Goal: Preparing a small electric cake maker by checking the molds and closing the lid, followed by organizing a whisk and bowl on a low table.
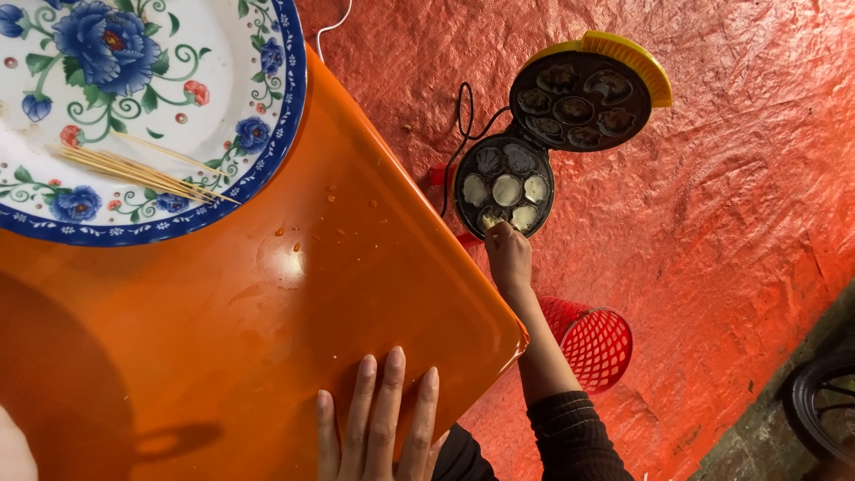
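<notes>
A: What is the right hand (508, 254) on?

B: It reaches down to the mini cake maker (504, 185), which sits on the red tarp (730, 205) just beyond the desk's (267, 321) far corner. The fingertips are bunched at the near rim of the maker's lower plate, touching one of the small cakes (492, 218) there. Whether they have actually pinched it, I cannot tell; the fingers are curled over and hide the contact.

A: How would that cake handle?

B: I'd judge it light, soft and easily torn, pale on top, probably hot since it lies in the mould. Best taken by its edge and lifted straight out of its well, not squeezed.

A: And its look?

B: Pale cream rounds, several of them filling the wells of the dark round plate. The lid (581, 100) stands swung open at the far side of the maker, dark inside with shaped moulds and a yellow rim. A black cord (464, 111) runs off beside it.

A: The left hand (378, 419)?

B: Flat and open, fingers spread on the orange desk, holding nothing. On the desk, well apart from the maker, a flowered plate (214, 53) carries wooden skewers (134, 169). A red mesh basket (592, 343) stands on the tarp near the maker, by the right forearm.
</notes>
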